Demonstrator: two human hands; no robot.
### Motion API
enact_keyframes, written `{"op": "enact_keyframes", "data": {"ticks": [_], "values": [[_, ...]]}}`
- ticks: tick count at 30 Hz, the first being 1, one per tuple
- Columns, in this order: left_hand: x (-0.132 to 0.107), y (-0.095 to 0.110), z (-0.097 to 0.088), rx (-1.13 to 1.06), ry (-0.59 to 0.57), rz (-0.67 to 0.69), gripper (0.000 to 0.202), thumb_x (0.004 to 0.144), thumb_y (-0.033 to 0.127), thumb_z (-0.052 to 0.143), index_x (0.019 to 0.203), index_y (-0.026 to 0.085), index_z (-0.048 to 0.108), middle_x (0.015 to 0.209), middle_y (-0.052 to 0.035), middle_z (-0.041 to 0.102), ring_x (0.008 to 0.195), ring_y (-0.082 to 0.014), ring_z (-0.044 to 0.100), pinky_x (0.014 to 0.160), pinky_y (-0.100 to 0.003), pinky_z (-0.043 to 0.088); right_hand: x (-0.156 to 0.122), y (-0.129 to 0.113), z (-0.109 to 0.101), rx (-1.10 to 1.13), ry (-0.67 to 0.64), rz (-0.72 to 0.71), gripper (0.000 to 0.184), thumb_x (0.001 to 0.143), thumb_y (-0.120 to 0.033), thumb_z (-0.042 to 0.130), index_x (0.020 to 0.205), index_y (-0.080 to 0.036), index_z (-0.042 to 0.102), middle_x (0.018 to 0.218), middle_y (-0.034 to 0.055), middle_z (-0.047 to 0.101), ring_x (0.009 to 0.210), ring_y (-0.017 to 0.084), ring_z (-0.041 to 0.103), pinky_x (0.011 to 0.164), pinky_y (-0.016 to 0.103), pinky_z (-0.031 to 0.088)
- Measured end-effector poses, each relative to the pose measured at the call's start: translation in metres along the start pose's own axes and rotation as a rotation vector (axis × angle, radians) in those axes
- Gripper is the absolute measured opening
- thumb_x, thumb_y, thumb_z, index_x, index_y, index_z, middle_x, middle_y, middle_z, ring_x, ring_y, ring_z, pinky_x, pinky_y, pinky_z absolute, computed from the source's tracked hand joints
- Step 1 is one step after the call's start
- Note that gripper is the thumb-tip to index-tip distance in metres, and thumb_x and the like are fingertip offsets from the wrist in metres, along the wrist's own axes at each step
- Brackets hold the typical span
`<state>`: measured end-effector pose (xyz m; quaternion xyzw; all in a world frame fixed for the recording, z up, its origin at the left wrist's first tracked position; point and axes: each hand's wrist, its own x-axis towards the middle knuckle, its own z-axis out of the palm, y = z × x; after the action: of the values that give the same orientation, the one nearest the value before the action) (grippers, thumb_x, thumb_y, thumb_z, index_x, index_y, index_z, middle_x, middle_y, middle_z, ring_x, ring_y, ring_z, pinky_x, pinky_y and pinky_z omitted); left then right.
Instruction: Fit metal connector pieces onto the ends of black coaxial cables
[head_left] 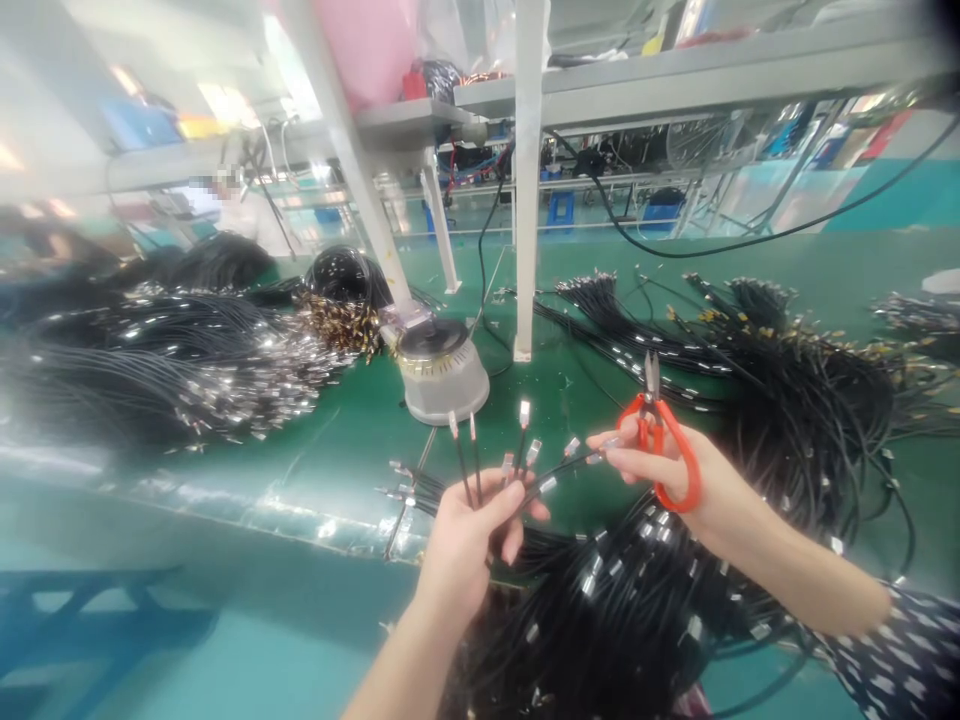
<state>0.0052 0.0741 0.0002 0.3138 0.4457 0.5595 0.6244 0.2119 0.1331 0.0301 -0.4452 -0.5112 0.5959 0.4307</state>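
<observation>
Several black cables (pixel 478 470) with silvery connector ends fan out of my left hand (pixel 480 520), whose fingers are closed around them. My right hand (pixel 667 470) has red-handled scissors (pixel 686 465) looped over its fingers, their short metal blades pointing up and away. The thumb and a fingertip of that same hand also meet at one cable's connector end (pixel 609 443), right of the left hand. Below both hands lies a big heap of black cables (pixel 600 620) with shiny tips, hanging over the near table edge.
A round grey device with a black top (pixel 442 375) stands on the green table (pixel 360 430) beyond my left hand. Cable bundles lie at left (pixel 225 370) and right (pixel 810 390). White shelf posts (pixel 527 200) rise from the table. A person (pixel 240 210) is at the far left.
</observation>
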Motion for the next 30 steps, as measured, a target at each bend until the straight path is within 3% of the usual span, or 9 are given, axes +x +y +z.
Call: {"op": "enact_keyframes", "data": {"ticks": [4, 12, 19, 23, 26, 30], "values": [[-0.001, 0.000, 0.001, 0.017, 0.009, 0.008, 0.020, 0.081, 0.028, 0.070, 0.084, 0.008, 0.070, 0.063, -0.0101, 0.071, 0.035, -0.0022, 0.039, 0.039, -0.021, 0.017, 0.000, 0.004, -0.003, -0.011, 0.000, -0.003, 0.025, 0.068, -0.029, 0.082, 0.075, -0.020, 0.059, 0.085, 0.0048, 0.072, 0.087, 0.023, 0.063, 0.071, 0.032, 0.047], [-0.003, -0.001, 0.003, 0.018, 0.004, 0.020, 0.016, 0.080, 0.025, 0.070, 0.086, 0.010, 0.067, 0.061, -0.0071, 0.069, 0.036, -0.0014, 0.034, 0.040, -0.021, 0.013, 0.001, 0.002, -0.001, -0.044, -0.004, 0.003, 0.025, 0.068, -0.033, 0.081, 0.073, -0.021, 0.059, 0.081, 0.0048, 0.072, 0.091, 0.026, 0.065, 0.070, 0.033, 0.048], [-0.007, 0.000, 0.006, 0.039, 0.044, -0.008, 0.013, 0.078, 0.021, 0.071, 0.083, 0.010, 0.067, 0.057, -0.0051, 0.067, 0.037, -0.0011, 0.032, 0.039, -0.020, 0.013, 0.000, 0.004, -0.005, -0.036, -0.039, 0.020, 0.026, 0.068, -0.030, 0.081, 0.076, -0.020, 0.058, 0.094, 0.0065, 0.074, 0.069, 0.017, 0.061, 0.064, 0.031, 0.048], [-0.009, -0.002, 0.008, 0.086, 0.048, -0.029, 0.009, 0.078, 0.021, 0.070, 0.079, 0.012, 0.069, 0.051, -0.0013, 0.062, 0.038, -0.0009, 0.027, 0.040, -0.019, 0.012, 0.003, -0.012, -0.013, -0.123, -0.008, -0.083, 0.025, 0.072, -0.035, 0.078, 0.076, -0.021, 0.059, 0.104, 0.0070, 0.072, 0.057, 0.010, 0.052, 0.060, 0.030, 0.048], [-0.012, -0.002, 0.010, 0.165, 0.072, -0.060, 0.011, 0.075, 0.023, 0.073, 0.079, 0.013, 0.073, 0.049, 0.0001, 0.059, 0.042, -0.0037, 0.034, 0.042, -0.019, 0.017, 0.005, -0.029, -0.015, -0.158, 0.007, -0.147, 0.028, 0.071, -0.037, 0.079, 0.073, -0.022, 0.056, 0.091, 0.0049, 0.073, 0.052, 0.009, 0.048, 0.054, 0.027, 0.046], [-0.016, 0.004, 0.014, 0.253, 0.065, -0.067, 0.010, 0.072, 0.024, 0.074, 0.075, 0.014, 0.075, 0.046, 0.0021, 0.055, 0.045, -0.0064, 0.041, 0.044, -0.020, 0.024, 0.003, -0.037, -0.005, -0.228, -0.152, -0.069, 0.034, 0.070, -0.045, 0.078, 0.069, -0.021, 0.054, 0.072, 0.0029, 0.068, 0.051, 0.011, 0.047, 0.051, 0.026, 0.042]]}}
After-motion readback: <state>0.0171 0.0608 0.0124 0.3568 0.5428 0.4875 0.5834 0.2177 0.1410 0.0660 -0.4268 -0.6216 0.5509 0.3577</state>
